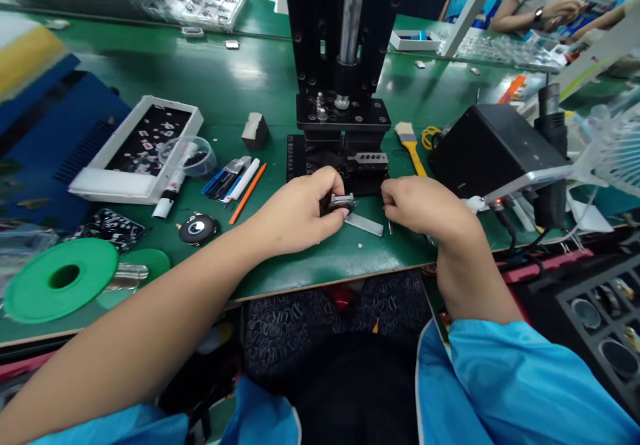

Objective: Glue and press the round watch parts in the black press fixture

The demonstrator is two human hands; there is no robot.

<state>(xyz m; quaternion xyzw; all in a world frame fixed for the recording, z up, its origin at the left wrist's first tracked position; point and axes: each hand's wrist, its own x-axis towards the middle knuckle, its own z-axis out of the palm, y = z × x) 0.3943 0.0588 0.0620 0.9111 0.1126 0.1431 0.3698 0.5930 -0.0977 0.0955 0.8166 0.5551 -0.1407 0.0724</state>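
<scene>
In front of the black press point(343, 111), my left hand point(307, 211) pinches a small dark part with a silver edge point(342, 200) between thumb and fingers. The fingers hide some of that part, so its exact kind does not show. A flat grey strip point(365, 224) lies on the table just right of those fingertips. My right hand point(425, 206) is closed, knuckles up, a short way to the right. A thin metal tool tip point(391, 227) pokes out below its fingers; the rest is covered by the hand. The two hands are apart.
On the left are a white tray point(111, 188) of small parts, a clear cup point(200, 158), pens point(247, 191) and a green reel point(30, 285). To the right stand a brush point(411, 146), a black box point(493, 148) and a fan point(617, 158). Other people sit across the table.
</scene>
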